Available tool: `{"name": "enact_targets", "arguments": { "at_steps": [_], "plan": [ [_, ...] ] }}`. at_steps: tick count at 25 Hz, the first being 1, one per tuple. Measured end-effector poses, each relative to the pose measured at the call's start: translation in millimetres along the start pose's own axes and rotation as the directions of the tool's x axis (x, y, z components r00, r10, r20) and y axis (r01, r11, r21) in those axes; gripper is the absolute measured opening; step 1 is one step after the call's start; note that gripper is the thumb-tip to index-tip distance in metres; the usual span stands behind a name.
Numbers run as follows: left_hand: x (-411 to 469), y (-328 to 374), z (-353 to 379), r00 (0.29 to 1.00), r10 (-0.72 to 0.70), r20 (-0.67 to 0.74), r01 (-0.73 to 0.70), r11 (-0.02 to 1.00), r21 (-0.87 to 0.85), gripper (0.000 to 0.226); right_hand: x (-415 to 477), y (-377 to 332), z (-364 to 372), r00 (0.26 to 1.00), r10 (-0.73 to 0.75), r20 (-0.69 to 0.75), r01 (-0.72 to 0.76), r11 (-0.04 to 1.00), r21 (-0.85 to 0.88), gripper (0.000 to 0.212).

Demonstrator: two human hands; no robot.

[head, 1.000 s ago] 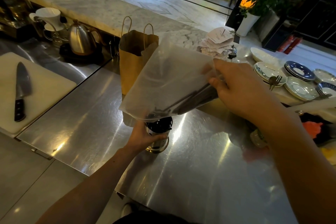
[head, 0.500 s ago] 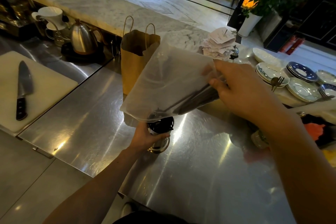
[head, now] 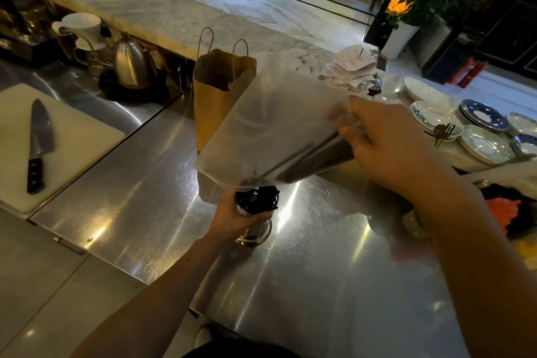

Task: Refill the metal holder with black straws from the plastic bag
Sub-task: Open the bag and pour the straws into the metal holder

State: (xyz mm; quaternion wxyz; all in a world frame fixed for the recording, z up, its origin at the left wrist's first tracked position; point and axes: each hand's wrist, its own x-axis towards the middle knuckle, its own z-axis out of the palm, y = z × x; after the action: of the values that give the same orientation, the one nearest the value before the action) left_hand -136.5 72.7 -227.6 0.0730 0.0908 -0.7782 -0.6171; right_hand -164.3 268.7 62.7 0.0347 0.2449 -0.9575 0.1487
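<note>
Right hand (head: pixel 389 148) pinches the tilted bag (head: pixel 276 128) of straws (head: pixel 311 161) directly above the holder (head: pixel 255 212), which the left hand (head: pixel 232 219) grips.

Dim scene, bright glare streaks on the steel counter (head: pixel 305 285), wide-angle bending at edges.

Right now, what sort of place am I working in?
Most likely a café or restaurant service counter: a steel worktop, a gooseneck kettle beside a pour-over dripper, order slips on a spike, and stacked saucers with forks.
</note>
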Motion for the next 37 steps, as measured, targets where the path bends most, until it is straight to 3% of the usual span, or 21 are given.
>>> {"name": "enact_targets", "arguments": {
  "at_steps": [6,14,19,24,27,32,37],
  "plan": [
    [-2,5,1,1.000,0.024,0.009,-0.024,1.000,-0.003,0.071,-1,1,5,1.000,0.022,0.011,-0.021,0.998,-0.061,0.018],
    [-2,19,-6,0.991,0.135,0.019,-0.135,0.990,-0.034,0.065,4,5,7,0.994,0.097,0.040,-0.098,0.995,0.009,0.022],
    [-1,27,-8,0.976,0.217,0.028,-0.217,0.976,0.017,0.031,7,3,4,0.995,0.097,0.025,-0.099,0.989,0.113,0.019],
    [4,32,-9,0.967,0.254,-0.009,-0.254,0.966,0.045,0.032,12,4,-4,0.994,0.106,0.035,-0.110,0.980,0.164,0.016],
    [5,30,-9,0.954,0.299,0.005,-0.298,0.952,0.071,0.021,13,6,-8,0.992,0.120,0.044,-0.126,0.971,0.201,0.015],
    [8,20,-4,0.965,0.260,0.045,-0.263,0.957,0.123,0.037,14,10,-10,0.993,0.115,0.016,-0.116,0.977,0.182,0.015],
    [6,27,-5,0.972,0.236,-0.007,-0.235,0.971,0.036,0.019,13,12,-11,0.991,0.136,0.000,-0.133,0.969,0.207,0.012]
  ]
}}
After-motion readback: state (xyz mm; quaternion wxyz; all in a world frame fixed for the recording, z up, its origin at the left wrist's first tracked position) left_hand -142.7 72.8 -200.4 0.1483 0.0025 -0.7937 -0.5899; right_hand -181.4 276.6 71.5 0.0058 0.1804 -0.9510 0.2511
